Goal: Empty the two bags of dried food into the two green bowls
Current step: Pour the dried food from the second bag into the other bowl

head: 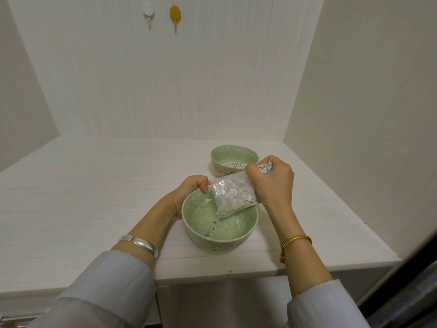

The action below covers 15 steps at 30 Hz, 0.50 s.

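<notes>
Closest to us, pale grey sleeves (106,290) cover both forearms, with a silver bangle (142,242) on the left wrist and a gold bracelet (294,242) on the right. Just beyond them the near green bowl (208,235) sits close to the front edge of the white table (82,185). Over it we hold a clear plastic bag (230,195), tilted with its lower end dipping inside the bowl's rim and pale dried food (238,200) gathered within. Our left hand (192,188) pinches the bag's left corner, fingers curled; our right hand (272,181) grips its upper end in a closed fist. Behind the right hand stands the far green bowl (233,155), with white dried pieces already in its bottom. On the back wall hang a white hook (148,11) and a yellow hook (175,15).
</notes>
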Each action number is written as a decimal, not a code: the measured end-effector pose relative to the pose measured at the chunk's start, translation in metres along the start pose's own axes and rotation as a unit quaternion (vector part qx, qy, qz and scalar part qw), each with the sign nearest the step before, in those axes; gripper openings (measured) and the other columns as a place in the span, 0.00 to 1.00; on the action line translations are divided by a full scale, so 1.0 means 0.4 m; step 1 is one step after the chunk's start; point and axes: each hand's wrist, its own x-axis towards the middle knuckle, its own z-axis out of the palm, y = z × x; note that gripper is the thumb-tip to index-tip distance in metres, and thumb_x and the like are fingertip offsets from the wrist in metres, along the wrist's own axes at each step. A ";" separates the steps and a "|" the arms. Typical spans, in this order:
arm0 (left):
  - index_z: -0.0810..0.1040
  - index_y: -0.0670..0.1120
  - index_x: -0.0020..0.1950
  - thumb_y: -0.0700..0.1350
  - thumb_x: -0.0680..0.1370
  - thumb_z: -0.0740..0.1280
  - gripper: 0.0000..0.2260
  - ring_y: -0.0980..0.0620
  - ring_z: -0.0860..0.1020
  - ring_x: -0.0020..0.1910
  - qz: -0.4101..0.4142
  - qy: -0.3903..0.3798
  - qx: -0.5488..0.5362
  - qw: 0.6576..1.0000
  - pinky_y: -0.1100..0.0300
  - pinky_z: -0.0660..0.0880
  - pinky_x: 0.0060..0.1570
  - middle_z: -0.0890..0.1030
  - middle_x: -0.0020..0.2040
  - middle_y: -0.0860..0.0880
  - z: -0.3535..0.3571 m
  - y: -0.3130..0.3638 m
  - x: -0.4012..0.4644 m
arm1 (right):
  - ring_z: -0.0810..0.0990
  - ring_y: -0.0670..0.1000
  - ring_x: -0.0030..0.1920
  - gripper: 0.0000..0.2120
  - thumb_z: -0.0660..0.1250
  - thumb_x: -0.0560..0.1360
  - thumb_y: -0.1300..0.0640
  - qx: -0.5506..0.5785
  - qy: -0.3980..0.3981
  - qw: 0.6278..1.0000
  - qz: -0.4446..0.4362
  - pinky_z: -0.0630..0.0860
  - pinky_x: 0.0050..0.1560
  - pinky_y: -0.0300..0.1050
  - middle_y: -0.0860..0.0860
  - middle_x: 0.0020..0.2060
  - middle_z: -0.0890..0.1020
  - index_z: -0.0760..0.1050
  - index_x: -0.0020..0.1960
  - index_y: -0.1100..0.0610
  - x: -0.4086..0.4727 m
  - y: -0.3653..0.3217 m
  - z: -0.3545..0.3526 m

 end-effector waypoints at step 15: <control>0.74 0.42 0.17 0.35 0.73 0.43 0.30 0.54 0.73 0.18 0.007 -0.043 -0.007 0.999 0.71 0.70 0.22 0.74 0.18 0.49 0.019 0.011 -0.022 | 0.67 0.49 0.28 0.11 0.67 0.66 0.60 -0.013 -0.001 1.000 -0.008 0.63 0.30 0.41 0.49 0.24 0.69 0.72 0.35 0.69 0.001 0.000 0.002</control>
